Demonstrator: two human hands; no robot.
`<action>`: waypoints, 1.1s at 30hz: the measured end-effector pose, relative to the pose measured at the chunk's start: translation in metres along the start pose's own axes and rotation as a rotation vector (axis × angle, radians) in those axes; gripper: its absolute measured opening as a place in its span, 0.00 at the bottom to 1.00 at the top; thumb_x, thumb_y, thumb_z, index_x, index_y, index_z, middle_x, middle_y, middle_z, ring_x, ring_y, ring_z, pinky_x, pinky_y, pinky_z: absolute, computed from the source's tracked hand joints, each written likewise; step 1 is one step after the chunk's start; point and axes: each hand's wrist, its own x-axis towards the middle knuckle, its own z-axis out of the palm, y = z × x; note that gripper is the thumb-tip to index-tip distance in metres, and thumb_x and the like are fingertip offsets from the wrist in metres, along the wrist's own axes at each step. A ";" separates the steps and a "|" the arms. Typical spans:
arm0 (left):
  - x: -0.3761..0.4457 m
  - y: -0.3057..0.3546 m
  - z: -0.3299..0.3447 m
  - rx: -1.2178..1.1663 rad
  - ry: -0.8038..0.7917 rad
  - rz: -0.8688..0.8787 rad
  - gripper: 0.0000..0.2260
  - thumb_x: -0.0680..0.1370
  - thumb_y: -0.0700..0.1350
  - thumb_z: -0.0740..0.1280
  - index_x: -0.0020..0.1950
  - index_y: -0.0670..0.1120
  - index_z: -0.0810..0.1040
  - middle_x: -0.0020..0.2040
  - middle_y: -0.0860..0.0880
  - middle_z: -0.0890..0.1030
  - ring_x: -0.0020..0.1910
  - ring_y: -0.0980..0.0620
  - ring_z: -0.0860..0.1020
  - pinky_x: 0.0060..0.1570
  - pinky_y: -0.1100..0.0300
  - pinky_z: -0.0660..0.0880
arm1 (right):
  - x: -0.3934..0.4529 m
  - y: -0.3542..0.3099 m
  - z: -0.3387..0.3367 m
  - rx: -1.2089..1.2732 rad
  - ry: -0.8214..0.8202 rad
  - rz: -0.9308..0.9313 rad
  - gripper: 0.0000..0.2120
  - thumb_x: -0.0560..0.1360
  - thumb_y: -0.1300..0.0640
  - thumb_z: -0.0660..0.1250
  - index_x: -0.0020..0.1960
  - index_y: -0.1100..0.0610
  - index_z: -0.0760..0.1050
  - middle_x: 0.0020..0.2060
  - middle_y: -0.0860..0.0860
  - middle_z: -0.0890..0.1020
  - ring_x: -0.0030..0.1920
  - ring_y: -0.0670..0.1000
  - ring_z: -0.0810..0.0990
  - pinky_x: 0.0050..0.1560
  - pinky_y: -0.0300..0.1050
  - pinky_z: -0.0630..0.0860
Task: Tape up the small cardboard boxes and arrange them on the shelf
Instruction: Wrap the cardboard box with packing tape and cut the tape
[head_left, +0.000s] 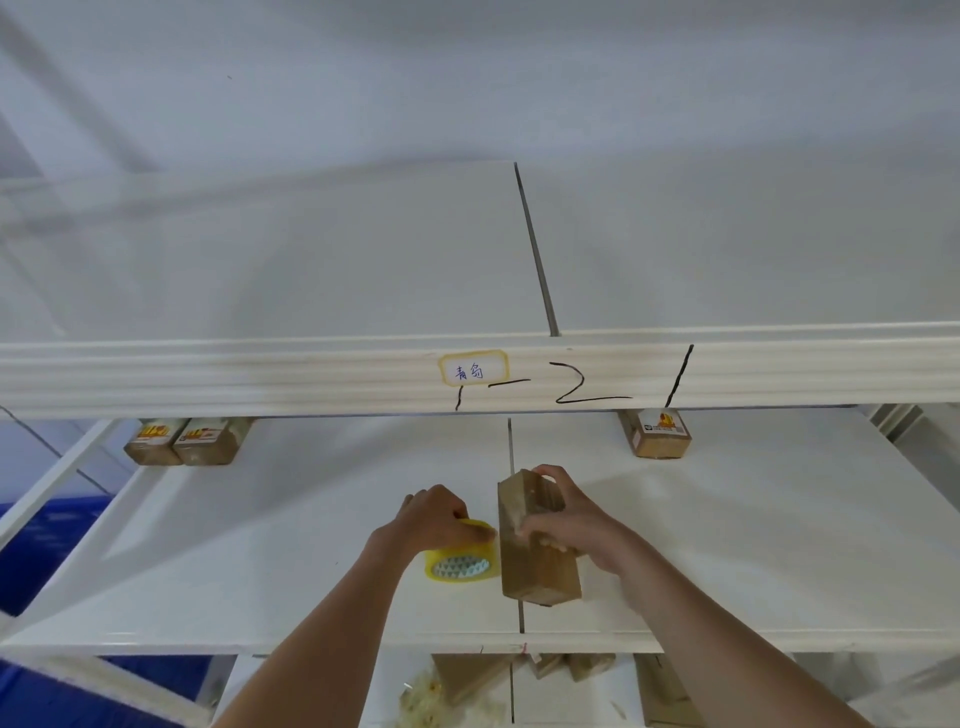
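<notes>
Left hand (434, 514): grasps yellow tape roll (461, 555), pressed against the box's side.
Right hand (563, 519): clasps upright cardboard box (535, 551) over white shelf (260, 545).
Rear boxes: pair (182, 441) left, one (660, 432) right, apparently sealed.

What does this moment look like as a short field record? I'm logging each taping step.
left hand: left hand grips the yellow tape roll
right hand: right hand holds the cardboard box upright on the shelf board
tape roll position: right beside the box's left face
stored boxes: two boxes back left, one box back right
beam label: handwritten tag
</notes>
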 end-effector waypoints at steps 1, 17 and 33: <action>0.000 0.001 -0.001 -0.017 -0.015 -0.006 0.22 0.69 0.71 0.70 0.42 0.52 0.84 0.38 0.55 0.81 0.41 0.56 0.80 0.45 0.60 0.77 | -0.001 0.001 -0.002 0.029 -0.007 -0.001 0.40 0.59 0.49 0.80 0.64 0.30 0.64 0.58 0.47 0.75 0.56 0.52 0.78 0.44 0.44 0.79; -0.007 0.015 0.010 -0.213 -0.151 0.088 0.15 0.76 0.60 0.70 0.56 0.53 0.83 0.55 0.52 0.83 0.53 0.48 0.82 0.59 0.48 0.80 | 0.010 0.034 0.008 0.431 -0.074 0.061 0.36 0.64 0.58 0.76 0.64 0.29 0.72 0.65 0.55 0.74 0.61 0.61 0.77 0.53 0.50 0.80; 0.005 0.033 0.026 -0.076 -0.034 0.038 0.15 0.76 0.61 0.70 0.55 0.52 0.84 0.54 0.52 0.83 0.56 0.48 0.78 0.64 0.50 0.68 | 0.017 0.026 0.020 0.003 0.012 0.083 0.68 0.59 0.45 0.86 0.81 0.38 0.39 0.74 0.52 0.65 0.69 0.56 0.71 0.68 0.55 0.74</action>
